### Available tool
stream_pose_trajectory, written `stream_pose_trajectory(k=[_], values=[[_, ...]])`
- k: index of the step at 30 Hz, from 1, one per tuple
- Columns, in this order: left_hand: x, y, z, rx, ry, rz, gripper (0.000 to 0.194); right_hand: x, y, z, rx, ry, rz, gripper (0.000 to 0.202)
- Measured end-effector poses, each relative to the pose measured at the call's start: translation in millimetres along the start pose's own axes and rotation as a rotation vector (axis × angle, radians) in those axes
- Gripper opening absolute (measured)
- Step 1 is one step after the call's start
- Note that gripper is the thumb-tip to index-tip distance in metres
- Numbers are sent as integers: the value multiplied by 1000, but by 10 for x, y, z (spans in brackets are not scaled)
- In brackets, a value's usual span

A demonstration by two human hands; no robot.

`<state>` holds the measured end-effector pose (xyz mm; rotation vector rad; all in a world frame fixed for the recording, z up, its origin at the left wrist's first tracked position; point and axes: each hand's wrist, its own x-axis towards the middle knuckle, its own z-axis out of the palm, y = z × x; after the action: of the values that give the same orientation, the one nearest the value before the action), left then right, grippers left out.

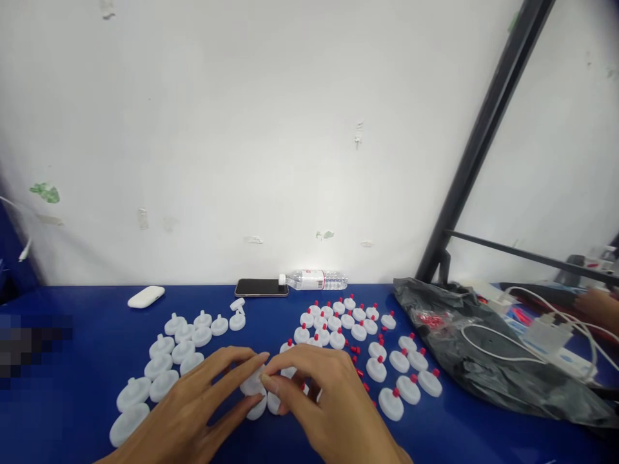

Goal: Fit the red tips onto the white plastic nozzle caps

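Note:
My left hand (206, 393) holds a white round lid (252, 385) between its thumb and fingers, low in the middle of the view. Thumb and fingertips of my right hand (322, 390) are pinched together at the upper right of that lid; whatever sits in the pinch is hidden. Another white lid (258, 408) lies just below, partly covered. Left of my hands are several white lids with bare spouts (161, 346). On the right, several similar lids carry small red caps (376, 368) on their spouts, and loose red caps (355, 350) are scattered among them.
Along the wall lie a phone (261, 287), a clear plastic bottle (319, 280) and a white oval case (146, 297). A dark plastic bag (464, 361) with cables covers the right side near a black metal post (483, 142). Another person's hand (599, 307) shows at far right.

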<state>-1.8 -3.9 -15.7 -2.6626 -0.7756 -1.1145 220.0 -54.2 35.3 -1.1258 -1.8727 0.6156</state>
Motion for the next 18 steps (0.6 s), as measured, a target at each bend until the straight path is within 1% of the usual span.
stream_pose_trajectory(k=[7,10,11,13,15,18], values=[[-6,36,-23,-5,35,9,30,-4,6,30,42,-44,47,13],[-58,16,-6,24,64,6,34,-18,-41,24,27,-51,92,9],[-79,5,1,35,76,-3,37,-26,-67,20,23,-44,109,11],[-117,-17,6,45,95,-23,43,-48,-129,14,32,-22,140,24],[-144,-29,-11,48,91,-25,45,-75,-190,11,59,-17,197,41],[-158,-21,-77,84,78,46,46,-102,-254,13,77,-74,280,61]])
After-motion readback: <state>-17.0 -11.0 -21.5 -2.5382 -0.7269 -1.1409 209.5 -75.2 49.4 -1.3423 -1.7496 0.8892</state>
